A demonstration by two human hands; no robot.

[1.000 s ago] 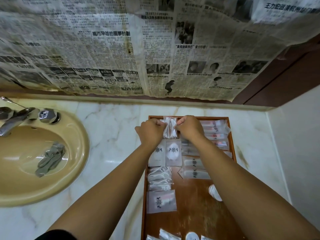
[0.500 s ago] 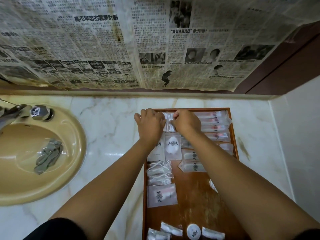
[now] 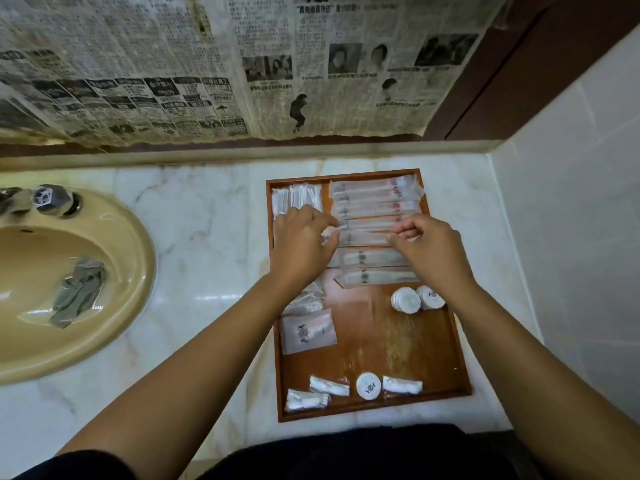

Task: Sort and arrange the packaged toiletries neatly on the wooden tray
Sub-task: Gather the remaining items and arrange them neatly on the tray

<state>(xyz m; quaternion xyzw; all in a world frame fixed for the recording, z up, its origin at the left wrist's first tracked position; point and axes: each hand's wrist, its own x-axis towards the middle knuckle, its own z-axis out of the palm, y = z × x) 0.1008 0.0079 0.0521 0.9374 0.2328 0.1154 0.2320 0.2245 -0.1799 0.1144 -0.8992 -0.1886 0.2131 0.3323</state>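
Note:
A wooden tray lies on the marble counter. Clear packets of cotton swabs lie in its far left corner, and a stack of long narrow packets fills the far right. My left hand and my right hand pinch the two ends of one long packet just below that stack. Two more long packets lie nearer. Two round white items sit by my right wrist. A flat square sachet lies at the left; my left forearm hides part of the packets above it.
Small white packets and a round cap lie along the tray's near edge. A beige sink with a tap and a packet in its basin is at the left. A white wall stands close on the right.
Both hands left the swab packet in the tray's far left corner and moved nearer and rightward onto a long packet. The view tilted down, showing more of the tray.

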